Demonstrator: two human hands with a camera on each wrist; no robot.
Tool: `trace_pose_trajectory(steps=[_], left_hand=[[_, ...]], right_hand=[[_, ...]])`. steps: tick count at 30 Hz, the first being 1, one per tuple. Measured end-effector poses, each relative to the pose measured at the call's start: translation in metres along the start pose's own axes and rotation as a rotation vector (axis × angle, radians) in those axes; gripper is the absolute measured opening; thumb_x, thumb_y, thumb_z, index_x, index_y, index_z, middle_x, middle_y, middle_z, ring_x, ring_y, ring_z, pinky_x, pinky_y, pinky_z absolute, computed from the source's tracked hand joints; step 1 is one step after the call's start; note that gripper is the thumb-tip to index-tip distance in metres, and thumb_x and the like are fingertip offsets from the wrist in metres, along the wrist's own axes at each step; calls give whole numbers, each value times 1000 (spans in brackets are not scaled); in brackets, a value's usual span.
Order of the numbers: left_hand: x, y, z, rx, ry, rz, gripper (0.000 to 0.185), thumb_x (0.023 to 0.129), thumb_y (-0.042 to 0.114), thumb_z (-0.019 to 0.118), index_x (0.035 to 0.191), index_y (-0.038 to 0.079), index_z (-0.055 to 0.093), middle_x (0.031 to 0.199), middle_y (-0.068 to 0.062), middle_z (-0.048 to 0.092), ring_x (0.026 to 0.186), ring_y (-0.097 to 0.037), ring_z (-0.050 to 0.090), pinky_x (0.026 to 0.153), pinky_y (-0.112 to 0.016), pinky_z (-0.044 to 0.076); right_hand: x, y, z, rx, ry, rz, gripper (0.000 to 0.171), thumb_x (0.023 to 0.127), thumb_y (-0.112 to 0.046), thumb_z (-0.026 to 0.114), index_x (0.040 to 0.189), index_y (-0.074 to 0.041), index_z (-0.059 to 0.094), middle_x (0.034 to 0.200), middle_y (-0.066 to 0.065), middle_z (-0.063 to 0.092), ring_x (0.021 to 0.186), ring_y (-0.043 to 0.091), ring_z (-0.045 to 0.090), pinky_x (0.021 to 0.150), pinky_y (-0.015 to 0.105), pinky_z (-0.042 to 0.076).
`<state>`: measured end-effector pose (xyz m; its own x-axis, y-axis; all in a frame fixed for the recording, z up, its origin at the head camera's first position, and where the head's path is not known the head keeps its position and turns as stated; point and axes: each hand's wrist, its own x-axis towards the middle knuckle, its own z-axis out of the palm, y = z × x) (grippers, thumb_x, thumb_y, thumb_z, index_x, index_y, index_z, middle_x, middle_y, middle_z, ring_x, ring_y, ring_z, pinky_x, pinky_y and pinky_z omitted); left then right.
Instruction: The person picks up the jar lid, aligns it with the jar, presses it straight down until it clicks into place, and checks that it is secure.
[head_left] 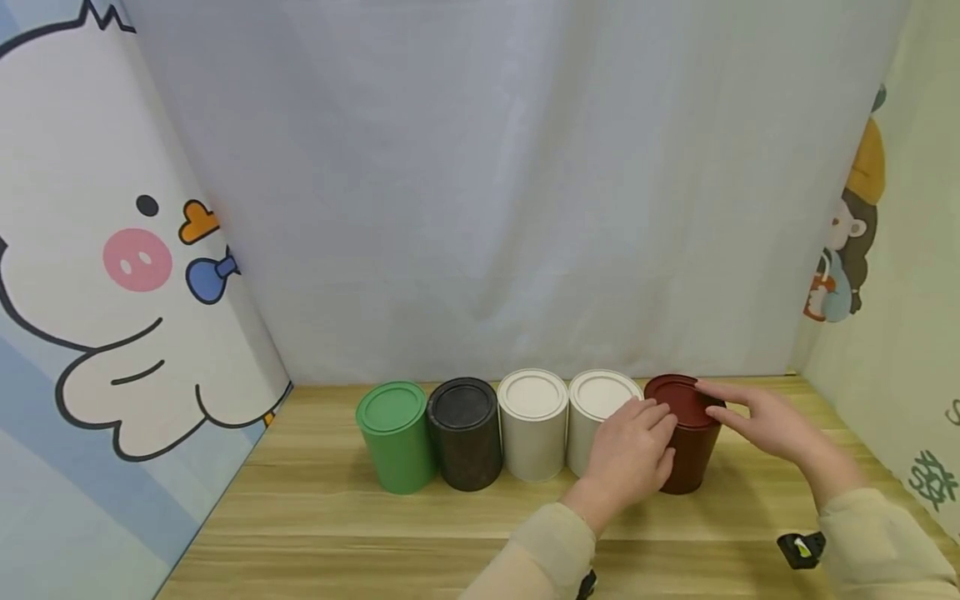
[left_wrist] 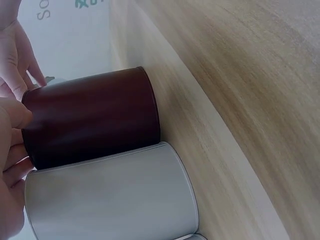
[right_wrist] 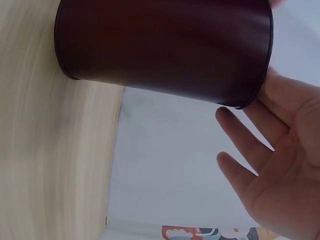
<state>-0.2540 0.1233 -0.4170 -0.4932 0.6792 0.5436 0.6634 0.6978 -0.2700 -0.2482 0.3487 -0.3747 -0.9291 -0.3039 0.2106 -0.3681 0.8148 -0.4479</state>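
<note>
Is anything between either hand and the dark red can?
Nothing visible. The left hand already touches the dark red can at its near left side, and the right hand reaches its lid rim. The white can only stands alongside.

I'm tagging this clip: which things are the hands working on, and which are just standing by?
In hand:
dark red canister
left hand, touching its side
right hand, fingers at its lid

Standing by:
white canister beside it
second white canister
black canister
green canister
</note>
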Motion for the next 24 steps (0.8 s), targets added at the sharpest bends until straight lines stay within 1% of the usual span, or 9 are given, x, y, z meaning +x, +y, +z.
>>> trace_pose_trajectory(steps=[3,6,8,10,13,18,20,21,24], left_hand=[[0,0,-1,-6,-20,-9,39,94,41,64,127,21,68,132,6,62,127,-10,52,113,-26,31],[0,0,-2,-15,-46,-12,42,95,42,62,131,21,66,135,6,60,130,-11,50,114,-26,28],[-2,0,-3,-28,-42,-7,44,95,43,62,133,20,64,137,6,59,130,-11,49,115,-26,28],[-4,-1,-4,-46,-16,1,46,94,42,63,134,19,64,136,5,59,130,-12,50,115,-28,28],[-8,-3,-7,-89,49,6,46,92,40,67,131,16,65,133,2,62,127,-14,53,114,-31,31],[-20,-10,-12,-152,131,-4,47,88,37,72,128,12,67,129,0,64,123,-16,55,111,-35,36],[-27,-14,-13,-153,154,-5,48,87,37,73,127,12,67,128,0,64,122,-15,56,110,-36,38],[-31,-16,-14,-144,162,-5,49,86,38,74,127,12,67,128,0,64,122,-15,56,110,-37,38],[-43,-23,-17,-141,181,-5,50,85,38,75,127,12,67,128,0,64,122,-16,56,109,-38,39]], right_hand=[[-4,2,-1,41,50,22,40,103,-17,56,134,7,57,129,32,57,118,54,51,91,66,44],[-7,2,-2,55,106,11,37,102,-15,56,132,7,59,126,31,60,118,54,51,91,67,42],[-10,3,-2,53,125,6,37,102,-15,57,131,7,60,125,31,60,117,54,51,90,67,42],[-13,4,-2,46,142,4,36,101,-15,59,130,7,61,124,30,61,117,53,52,90,67,43],[-19,2,0,12,168,-12,35,99,-15,62,128,5,63,122,27,63,115,50,54,88,65,44],[-26,-3,7,-53,238,-91,32,94,-12,69,123,2,68,116,23,68,108,45,60,83,61,47],[-28,-7,12,-68,268,-124,33,91,-10,71,122,0,69,115,21,68,106,42,61,82,56,48],[-28,-9,14,-70,285,-144,34,90,-9,73,123,-1,69,115,20,69,106,41,61,83,52,49],[-30,-16,23,-86,351,-225,41,82,-3,78,123,-2,69,115,16,69,103,34,61,88,31,47]])
